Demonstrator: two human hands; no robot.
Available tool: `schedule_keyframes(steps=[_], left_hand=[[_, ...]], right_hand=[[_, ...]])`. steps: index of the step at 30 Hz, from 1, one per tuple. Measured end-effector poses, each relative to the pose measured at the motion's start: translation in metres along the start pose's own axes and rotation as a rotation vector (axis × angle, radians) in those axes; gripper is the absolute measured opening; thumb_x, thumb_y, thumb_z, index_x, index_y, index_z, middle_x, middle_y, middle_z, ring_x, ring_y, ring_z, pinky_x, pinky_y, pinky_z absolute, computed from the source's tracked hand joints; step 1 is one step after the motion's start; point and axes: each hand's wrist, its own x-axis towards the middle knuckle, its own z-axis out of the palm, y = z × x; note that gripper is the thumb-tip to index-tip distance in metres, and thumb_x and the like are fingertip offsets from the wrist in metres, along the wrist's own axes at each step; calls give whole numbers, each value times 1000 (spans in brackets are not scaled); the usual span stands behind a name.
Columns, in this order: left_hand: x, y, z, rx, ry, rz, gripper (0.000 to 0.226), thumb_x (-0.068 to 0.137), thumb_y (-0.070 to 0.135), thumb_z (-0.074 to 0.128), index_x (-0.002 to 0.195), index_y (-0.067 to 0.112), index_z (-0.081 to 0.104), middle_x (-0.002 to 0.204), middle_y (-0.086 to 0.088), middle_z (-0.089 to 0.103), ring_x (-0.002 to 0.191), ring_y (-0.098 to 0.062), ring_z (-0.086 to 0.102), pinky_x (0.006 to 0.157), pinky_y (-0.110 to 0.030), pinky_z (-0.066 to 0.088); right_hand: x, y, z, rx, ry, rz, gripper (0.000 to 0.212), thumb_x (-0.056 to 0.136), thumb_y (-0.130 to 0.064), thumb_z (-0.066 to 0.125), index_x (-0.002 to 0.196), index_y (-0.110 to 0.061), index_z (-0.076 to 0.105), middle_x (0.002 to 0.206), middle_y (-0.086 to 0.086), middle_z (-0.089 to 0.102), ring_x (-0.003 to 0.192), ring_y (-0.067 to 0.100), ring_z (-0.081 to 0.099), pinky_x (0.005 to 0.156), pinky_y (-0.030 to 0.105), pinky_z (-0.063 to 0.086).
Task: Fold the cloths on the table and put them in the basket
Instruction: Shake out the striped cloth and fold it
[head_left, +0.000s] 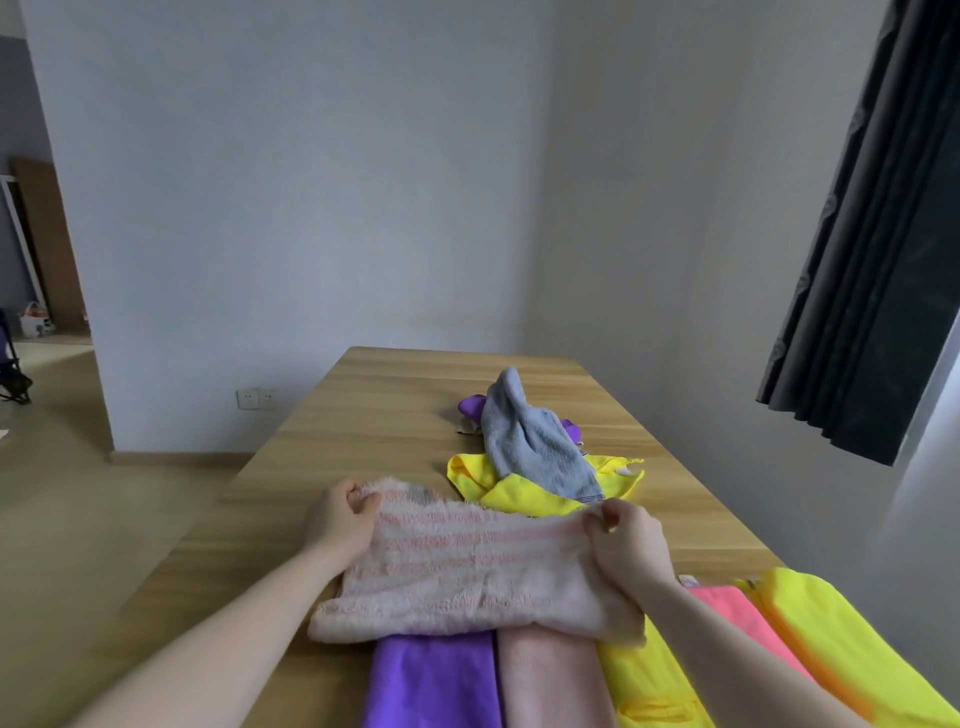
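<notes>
Near the table's (395, 410) six o'clock edge, both hands, left (340, 519) and right (631, 538), pinch the pink towel's (467, 566) far corners above folded cloths, and an uneven pull could skew the fold or drag the pile (535, 452) at twelve o'clock; no basket shows.

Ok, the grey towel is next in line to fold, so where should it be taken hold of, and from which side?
Probably by its peak at the far end: the grey towel stands up in a raised point there, clear of the table, so fingers can pinch it from above. Its near end drapes over the crumpled yellow cloth, so gripping low risks dragging that along.
</notes>
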Motion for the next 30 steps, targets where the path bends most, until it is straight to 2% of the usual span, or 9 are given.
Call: schedule_keyframes(steps=[2, 4, 8, 13, 16, 19, 21, 25, 30], left_hand=[[1, -7, 7, 32, 21, 16, 35, 101, 34, 58, 131, 14, 59, 124, -8, 67, 95, -24, 66, 69, -32, 50], [-1, -14, 12, 98, 57, 52, 13, 100, 32, 59, 99, 20, 61, 88, -3, 69, 65, -20, 58, 57, -34, 44], [-6, -20, 13, 92, 96, 102, 21, 100, 32, 58, 82, 21, 55, 64, 0, 55, 53, -18, 49, 50, -31, 33], [-8, -18, 14, 91, 94, 106, 19, 99, 36, 59, 84, 24, 56, 71, 3, 61, 59, -18, 55, 53, -30, 38], [-7, -19, 14, 130, 85, 86, 8, 93, 37, 60, 94, 30, 57, 90, 7, 68, 77, -18, 63, 67, -34, 53], [-10, -20, 13, 190, 85, 69, 36, 83, 44, 61, 116, 30, 58, 118, 8, 67, 107, -20, 62, 88, -39, 54], [-12, -18, 13, 232, 73, 66, 51, 77, 52, 58, 124, 30, 57, 127, 5, 66, 117, -24, 59, 95, -40, 51], [-16, -13, 10, 266, 24, 28, 60, 72, 49, 55, 130, 33, 54, 120, 0, 69, 108, -27, 61, 91, -42, 52], [-21, -6, 7, 188, -24, -9, 58, 73, 40, 56, 131, 35, 53, 116, 8, 65, 104, -25, 63, 90, -41, 53]], right_hand=[[0, 4, 6, -8, 14, 6, 15, 90, -32, 62, 76, -26, 62, 88, 2, 73, 92, 34, 65, 72, 36, 50], [-1, 8, 11, -31, 11, 16, 14, 90, -33, 62, 78, -26, 62, 92, 4, 73, 95, 35, 65, 73, 36, 49], [-6, 18, 21, -76, 22, 38, 13, 91, -36, 61, 85, -25, 64, 100, 5, 74, 100, 36, 65, 74, 35, 47], [-4, 24, 25, -76, 56, 32, 22, 94, -36, 58, 109, -24, 70, 115, 5, 72, 109, 35, 63, 81, 36, 47], [-5, 22, 25, -82, 56, 24, 25, 95, -40, 55, 109, -24, 69, 118, 6, 69, 110, 33, 62, 84, 37, 47], [-7, 18, 25, -102, 14, 40, 29, 90, -43, 54, 110, -26, 64, 117, 3, 68, 111, 30, 62, 83, 36, 45], [-8, 17, 23, -115, -15, 48, 40, 88, -42, 55, 123, -25, 62, 125, 3, 65, 117, 28, 60, 89, 36, 46], [-6, 17, 19, -111, -66, 93, 49, 90, -50, 54, 132, -26, 59, 127, 1, 67, 121, 27, 60, 92, 36, 47], [-5, 15, 14, -66, -140, 167, 44, 86, -37, 60, 129, -29, 65, 125, -2, 70, 119, 26, 62, 91, 33, 49]])
